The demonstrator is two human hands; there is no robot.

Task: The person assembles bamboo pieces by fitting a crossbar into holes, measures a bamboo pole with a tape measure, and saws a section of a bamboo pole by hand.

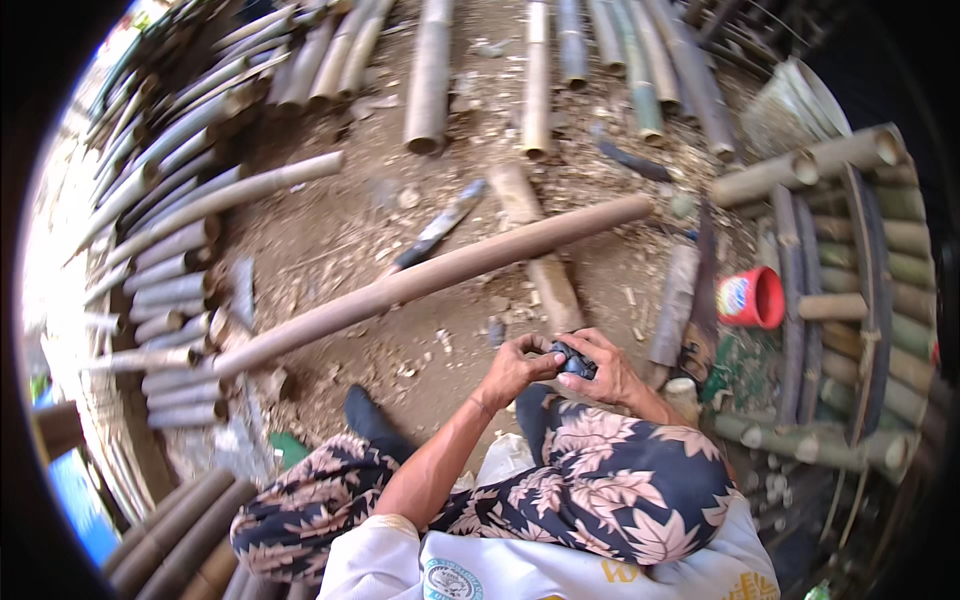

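Just above my knees, my left hand and my right hand meet around a small dark, crumpled bundle. Its material cannot be made out, though it looks black-grey and lumpy. The left thumb and fingers pinch its left side, while the right fingers wrap over the top and right side. Beyond the hands, a long brown bamboo pole lies slantwise, its right part across a flat wooden piece. Behind the pole is a long tool with a dark handle and greyish blade.
Cut bamboo poles are piled at left, with more at the far side. At right stand a red container, a bamboo rack and a whitish bucket. Wood chips cover the dirt floor.
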